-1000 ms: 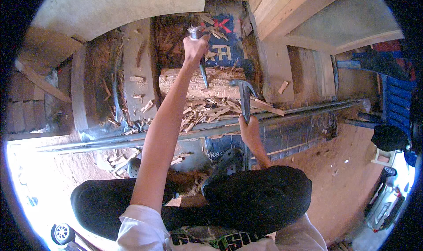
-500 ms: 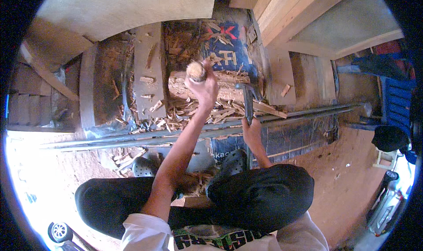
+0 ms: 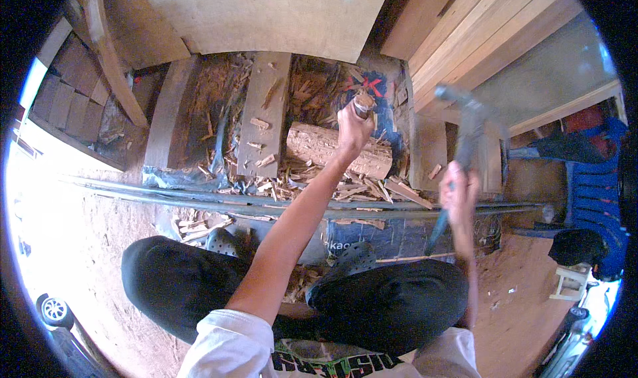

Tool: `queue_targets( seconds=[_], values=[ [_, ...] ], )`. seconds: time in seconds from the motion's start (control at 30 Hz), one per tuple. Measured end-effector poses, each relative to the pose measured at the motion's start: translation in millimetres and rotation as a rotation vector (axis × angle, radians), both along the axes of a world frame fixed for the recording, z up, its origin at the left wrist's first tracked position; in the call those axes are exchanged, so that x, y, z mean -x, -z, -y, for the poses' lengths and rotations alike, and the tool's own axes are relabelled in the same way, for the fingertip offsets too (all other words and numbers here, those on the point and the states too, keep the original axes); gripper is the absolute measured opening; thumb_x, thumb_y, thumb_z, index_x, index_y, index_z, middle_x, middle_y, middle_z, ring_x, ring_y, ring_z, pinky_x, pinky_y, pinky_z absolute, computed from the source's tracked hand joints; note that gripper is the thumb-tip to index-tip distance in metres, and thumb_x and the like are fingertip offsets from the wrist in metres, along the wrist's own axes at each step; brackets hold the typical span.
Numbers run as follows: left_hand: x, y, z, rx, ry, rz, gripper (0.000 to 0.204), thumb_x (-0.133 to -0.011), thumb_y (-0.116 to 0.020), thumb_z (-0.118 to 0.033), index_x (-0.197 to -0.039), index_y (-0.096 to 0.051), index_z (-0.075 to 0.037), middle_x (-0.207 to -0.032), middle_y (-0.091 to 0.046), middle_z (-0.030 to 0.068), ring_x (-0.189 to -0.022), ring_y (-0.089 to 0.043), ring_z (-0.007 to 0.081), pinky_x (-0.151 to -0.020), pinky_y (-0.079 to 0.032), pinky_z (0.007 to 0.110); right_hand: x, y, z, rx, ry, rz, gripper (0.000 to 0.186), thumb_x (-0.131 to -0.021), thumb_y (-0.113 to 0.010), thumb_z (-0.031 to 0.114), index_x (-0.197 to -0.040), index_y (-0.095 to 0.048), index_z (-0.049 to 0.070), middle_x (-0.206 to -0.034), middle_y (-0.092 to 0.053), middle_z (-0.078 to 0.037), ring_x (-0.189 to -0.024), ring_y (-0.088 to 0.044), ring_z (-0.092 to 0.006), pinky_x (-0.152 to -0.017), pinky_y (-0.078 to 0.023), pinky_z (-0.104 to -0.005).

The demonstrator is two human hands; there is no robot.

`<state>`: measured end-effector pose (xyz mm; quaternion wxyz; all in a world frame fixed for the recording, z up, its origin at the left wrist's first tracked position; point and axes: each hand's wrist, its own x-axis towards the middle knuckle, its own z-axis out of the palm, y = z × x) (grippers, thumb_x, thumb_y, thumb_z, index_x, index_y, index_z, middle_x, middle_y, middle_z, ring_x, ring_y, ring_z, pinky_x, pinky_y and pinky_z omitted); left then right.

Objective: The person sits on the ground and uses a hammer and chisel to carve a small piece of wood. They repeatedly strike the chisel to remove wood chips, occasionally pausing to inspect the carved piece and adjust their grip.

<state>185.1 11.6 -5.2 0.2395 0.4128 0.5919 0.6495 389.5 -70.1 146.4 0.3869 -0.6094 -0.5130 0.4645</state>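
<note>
My left hand [image 3: 354,127] is closed around what looks like a chisel [image 3: 363,103], held upright by its round wooden handle with a pale, frayed top. Its lower end is hidden behind the hand. Just beneath lies a rough-hewn piece of log [image 3: 319,147], with chips and splinters [image 3: 359,189] scattered along its near side. Off to the right, my right hand [image 3: 458,190] grips a hammer [image 3: 467,135]. The hammer is raised, head up and blurred by motion, apart from the chisel.
Two long pipes or rails [image 3: 266,205] run crosswise before my feet. Boards [image 3: 264,112] lie on the ground left of the log. A large pale panel [image 3: 279,12] and stacked planks [image 3: 492,32] stand beyond. A person in blue [image 3: 585,192] is at the right.
My right hand has swung the hammer up and to the right, from beside the log. My left hand keeps its hold on the chisel. The whole view has shifted somewhat.
</note>
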Motion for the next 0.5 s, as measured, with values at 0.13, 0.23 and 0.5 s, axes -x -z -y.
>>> queue_targets(
  seconds=[0.13, 0.23, 0.5],
  values=[
    [-9.4, 2.7, -1.6, 0.029, 0.076, -0.052, 0.021, -0.071, -0.062, -0.006, -0.091, -0.061, -0.001, -0.080, -0.063, 0.0228, -0.078, -0.062, 0.0382, -0.065, -0.050, 0.041, 23.8, -72.5, -26.7, -0.133, -0.145, -0.033, 0.040, -0.086, -0.060, 0.037, -0.057, -0.044, 0.014, -0.045, -0.038, 0.008, -0.035, -0.032, -0.0031, -0.032, -0.023, -0.0202],
    [-10.4, 0.3, -0.4, 0.072, 0.108, -0.044, 0.022, -0.071, -0.061, -0.007, -0.093, -0.061, -0.001, -0.081, -0.063, 0.0234, -0.078, -0.062, 0.0386, -0.066, -0.050, 0.043, 37.2, -61.4, -43.3, -0.150, -0.174, 0.111, 0.041, -0.086, -0.060, 0.038, -0.058, -0.048, 0.011, -0.047, -0.043, 0.005, -0.037, -0.039, -0.0063, -0.034, -0.029, -0.0242],
    [-0.9, 2.1, 6.2, 0.027, 0.117, -0.056, 0.021, -0.070, -0.064, -0.005, -0.091, -0.062, -0.002, -0.079, -0.065, 0.0155, -0.074, -0.062, 0.0236, -0.067, -0.049, 0.036, 43.5, -8.6, -77.6, 0.226, -0.358, 0.273, 0.035, -0.084, -0.060, 0.030, -0.062, -0.038, 0.014, -0.048, -0.036, 0.007, -0.035, -0.032, -0.0028, -0.029, -0.025, -0.0208]
  ],
)
